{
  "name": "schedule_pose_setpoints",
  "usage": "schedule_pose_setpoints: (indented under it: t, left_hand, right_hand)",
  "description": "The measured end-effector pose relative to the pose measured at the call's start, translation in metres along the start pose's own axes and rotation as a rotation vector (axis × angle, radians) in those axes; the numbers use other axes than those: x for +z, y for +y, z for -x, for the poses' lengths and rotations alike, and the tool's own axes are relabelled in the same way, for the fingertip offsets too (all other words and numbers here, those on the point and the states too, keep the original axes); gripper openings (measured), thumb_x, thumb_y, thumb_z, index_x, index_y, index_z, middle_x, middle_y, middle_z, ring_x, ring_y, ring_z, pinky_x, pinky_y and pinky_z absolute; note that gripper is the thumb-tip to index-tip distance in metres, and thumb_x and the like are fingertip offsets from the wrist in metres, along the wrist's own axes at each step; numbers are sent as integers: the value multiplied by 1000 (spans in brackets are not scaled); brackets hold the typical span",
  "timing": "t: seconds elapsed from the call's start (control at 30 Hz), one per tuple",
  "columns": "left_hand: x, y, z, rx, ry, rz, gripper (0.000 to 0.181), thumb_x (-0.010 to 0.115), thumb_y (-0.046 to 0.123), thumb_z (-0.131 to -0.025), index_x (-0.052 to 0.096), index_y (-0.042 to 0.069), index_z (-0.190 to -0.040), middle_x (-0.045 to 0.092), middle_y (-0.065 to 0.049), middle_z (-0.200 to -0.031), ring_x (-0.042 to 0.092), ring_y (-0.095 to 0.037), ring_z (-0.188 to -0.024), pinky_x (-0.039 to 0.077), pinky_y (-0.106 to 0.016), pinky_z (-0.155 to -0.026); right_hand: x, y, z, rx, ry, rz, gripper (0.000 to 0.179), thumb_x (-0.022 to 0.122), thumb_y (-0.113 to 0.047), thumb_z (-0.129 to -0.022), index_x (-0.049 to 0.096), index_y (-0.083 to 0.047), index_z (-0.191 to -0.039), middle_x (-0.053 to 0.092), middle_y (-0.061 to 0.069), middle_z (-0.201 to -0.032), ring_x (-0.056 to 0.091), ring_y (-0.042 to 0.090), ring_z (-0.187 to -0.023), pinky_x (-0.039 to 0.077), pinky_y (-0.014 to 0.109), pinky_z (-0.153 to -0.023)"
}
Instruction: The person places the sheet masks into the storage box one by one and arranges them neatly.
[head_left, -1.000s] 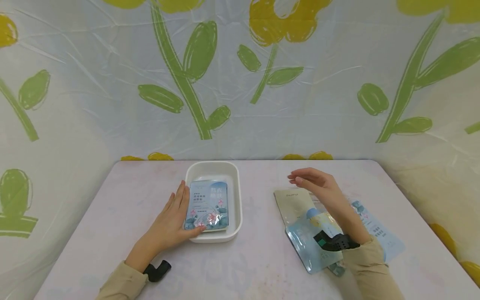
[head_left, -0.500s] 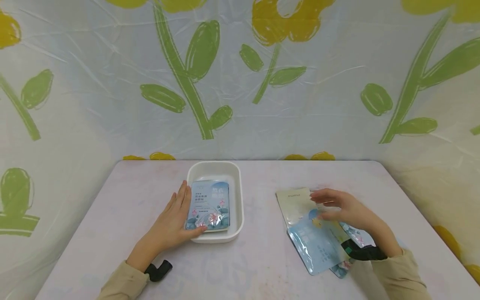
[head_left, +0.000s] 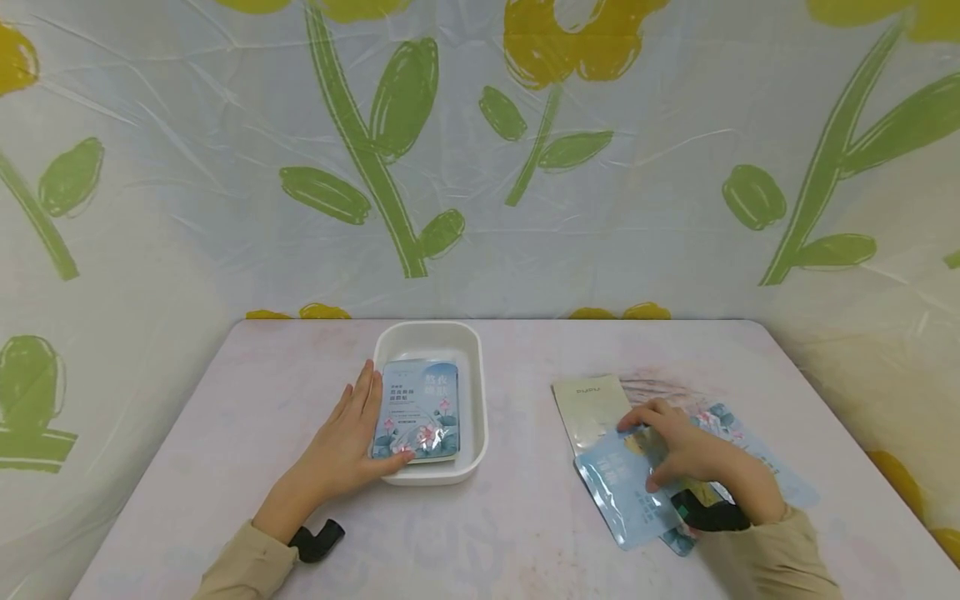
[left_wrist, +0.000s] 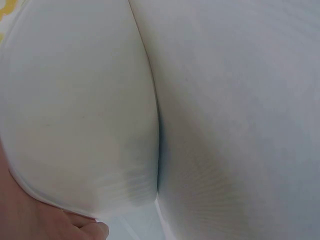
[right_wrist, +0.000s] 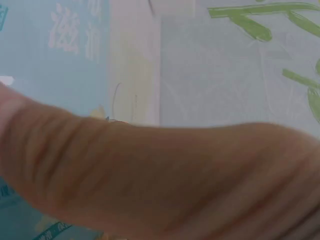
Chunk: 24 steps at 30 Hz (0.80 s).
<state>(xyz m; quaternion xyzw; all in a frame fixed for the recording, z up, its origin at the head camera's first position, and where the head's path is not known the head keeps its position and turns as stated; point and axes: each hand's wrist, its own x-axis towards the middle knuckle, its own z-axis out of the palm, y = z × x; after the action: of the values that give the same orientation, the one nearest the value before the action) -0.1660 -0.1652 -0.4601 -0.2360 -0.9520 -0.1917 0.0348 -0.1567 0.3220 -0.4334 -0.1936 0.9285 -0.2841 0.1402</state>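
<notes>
In the head view my left hand (head_left: 337,442) lies along the left side of a white plastic tray (head_left: 471,450), fingers straight against its outside and thumb over the near rim. A light-blue face mask sachet (head_left: 416,408) with pink lotus flowers lies inside, on top of what looks like a small stack. My right hand (head_left: 686,450) is over a pale-blue sachet (head_left: 615,492), its curved fingertips at the far edge and its thumb over the face. The right wrist view shows the thumb (right_wrist: 150,175) large before a blue sachet (right_wrist: 50,55). A firm grip is not visible.
A cream sachet (head_left: 588,408) pokes out behind the pale-blue one. Another blue flowered sachet (head_left: 772,458) lies right of the right wrist. Part of a further flowered sachet (head_left: 678,542) shows below. Behind the table (head_left: 480,550) hangs a flower-printed curtain (head_left: 637,233).
My right hand has come down and toward me from above the sachets onto the pale-blue one. My left hand and the tray have stayed in place.
</notes>
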Motion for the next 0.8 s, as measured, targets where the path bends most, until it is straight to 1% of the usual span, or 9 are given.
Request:
schedule_pose_setpoints:
  t: [0.1, 0.27, 0.37, 0.5, 0.63, 0.8]
  left_hand:
    - [0, 0, 0, -7, -7, 1, 121, 61, 71, -83, 3, -6, -156, -9, -19, -164, 3, -33, -151, 14, -54, -120]
    - [1, -1, 0, -3, -6, 1, 121, 61, 71, -83, 3, -6, -156, -9, -19, -164, 3, -33, -151, 14, -54, -120]
    - [1, -1, 0, 5, 3, 3, 121, 61, 71, -83, 4, -7, -156, -7, -20, -164, 4, -34, -151, 15, -55, -119]
    - [1, 0, 0, 7, 6, 10, 121, 61, 71, -82, 5, -8, -155, -6, -21, -164, 5, -34, -151, 15, -55, -119]
    - [0, 0, 0, 0, -5, 10, 121, 61, 71, -83, 5, -7, -156, -7, -20, -164, 3, -32, -151, 14, -54, -120]
    - [-2, 0, 0, -1, -11, -1, 120, 59, 72, -83, 5, -7, -156, -7, -20, -164, 2, -30, -152, 13, -52, -121]
  right_hand:
    - [0, 0, -2, -11, 0, -2, 63, 94, -13, -58, 60, -14, -111, 48, 13, -120, 43, 36, -112, 43, 54, -90]
    - [1, 0, -3, -7, 5, -1, 60, 95, -17, -57, 58, -14, -104, 52, 7, -113, 46, 32, -107, 43, 51, -90]
    - [1, 2, -4, -14, 21, 9, 58, 95, -21, -57, 55, -15, -98, 53, 3, -107, 44, 28, -102, 41, 46, -88]
    - [2, 4, -6, -45, 55, 37, 56, 95, -25, -55, 53, -16, -92, 52, -1, -101, 40, 26, -99, 37, 42, -84]
    - [2, 4, -7, -55, 74, 49, 55, 96, -26, -55, 53, -18, -89, 51, -4, -97, 38, 25, -97, 36, 39, -81]
    - [3, 6, -7, -78, 60, 37, 49, 94, -26, -60, 58, -16, -92, 55, -5, -96, 46, 20, -94, 43, 34, -81]
